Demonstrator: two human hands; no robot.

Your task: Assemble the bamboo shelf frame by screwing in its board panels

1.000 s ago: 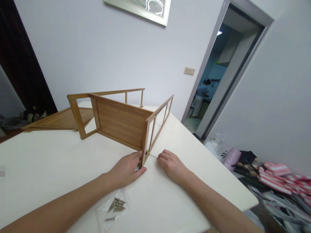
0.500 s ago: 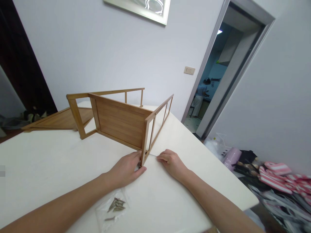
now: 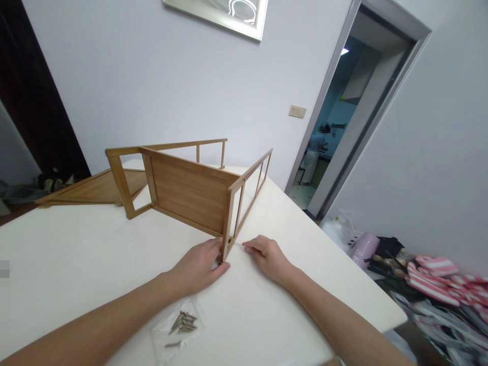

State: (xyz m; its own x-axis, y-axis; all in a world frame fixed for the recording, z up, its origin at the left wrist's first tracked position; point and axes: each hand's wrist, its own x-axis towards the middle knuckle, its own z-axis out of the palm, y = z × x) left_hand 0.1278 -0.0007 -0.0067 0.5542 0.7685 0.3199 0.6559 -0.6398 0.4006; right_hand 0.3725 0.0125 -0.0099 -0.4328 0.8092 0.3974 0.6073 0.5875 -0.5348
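A wooden shelf frame (image 3: 190, 190) stands on its edge on the white table (image 3: 91, 254), with a panel between two ladder-like sides. My left hand (image 3: 199, 265) is closed round the lower near corner of its right side, thumb in front and fingers behind. Just right of that corner, my right hand (image 3: 265, 252) pinches a thin metal rod that looks like a hex key (image 3: 239, 245). Its tip meets the side piece near the bottom; the tip itself is too small to make out. Several screws (image 3: 185, 322) lie on a clear plastic bag (image 3: 158, 333) below my left forearm.
Another wooden panel (image 3: 95, 188) lies at the table's far left. The wall (image 3: 133, 76) rises behind the frame. Past the table's right edge are piled clothes and bags (image 3: 430, 279). A person (image 3: 313, 152) stands beyond the doorway at the right.
My right hand has shifted very slightly left along the metal rod, its fingertips closer to the frame. My left hand and the frame stay in place.
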